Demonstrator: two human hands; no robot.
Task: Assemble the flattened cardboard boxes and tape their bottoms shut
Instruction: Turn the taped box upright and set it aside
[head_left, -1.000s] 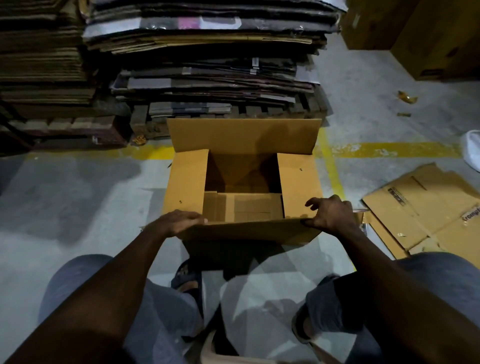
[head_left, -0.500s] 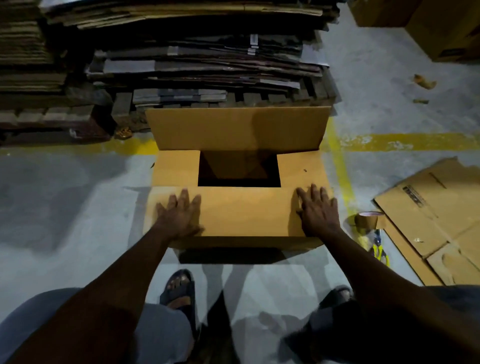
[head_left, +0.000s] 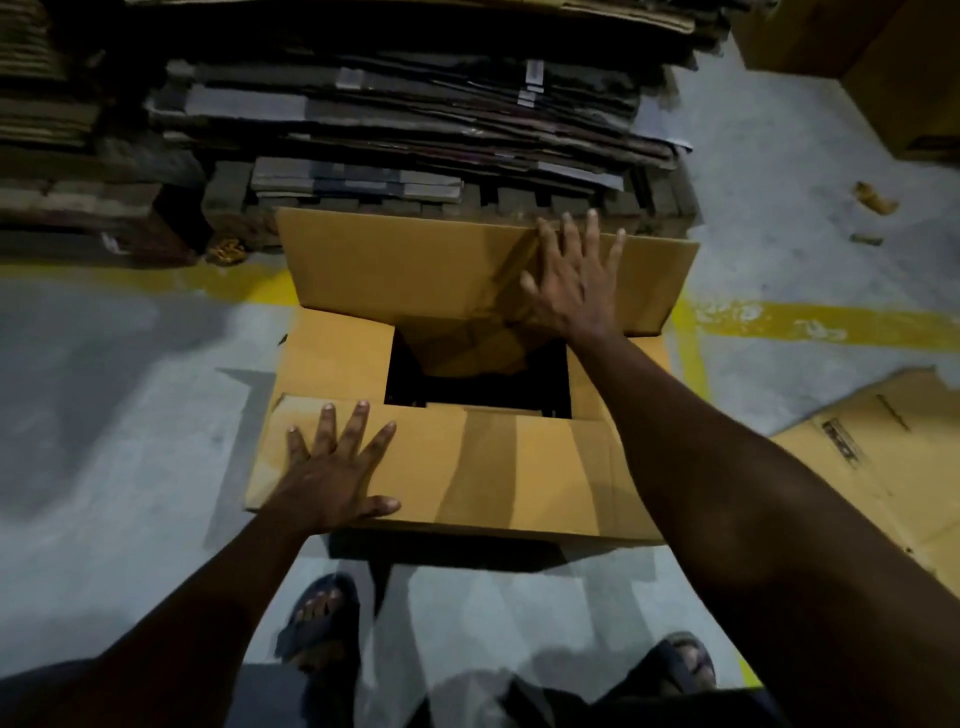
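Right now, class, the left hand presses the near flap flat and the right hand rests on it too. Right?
No. The head view shows the right hand on the far flap, not the near one; the left hand presses the near flap flat.

Matt cardboard on bare concrete.
The box (head_left: 519, 467) is smooth, matt tan cardboard. The floor (head_left: 130, 389) is dull grey concrete, its yellow painted line (head_left: 805, 325) worn and patchy. The stack (head_left: 415, 119) behind is flattened cardboard with ragged edges, on a rough wooden pallet (head_left: 571, 205). The sheet (head_left: 883, 467) at right is the same matt board.
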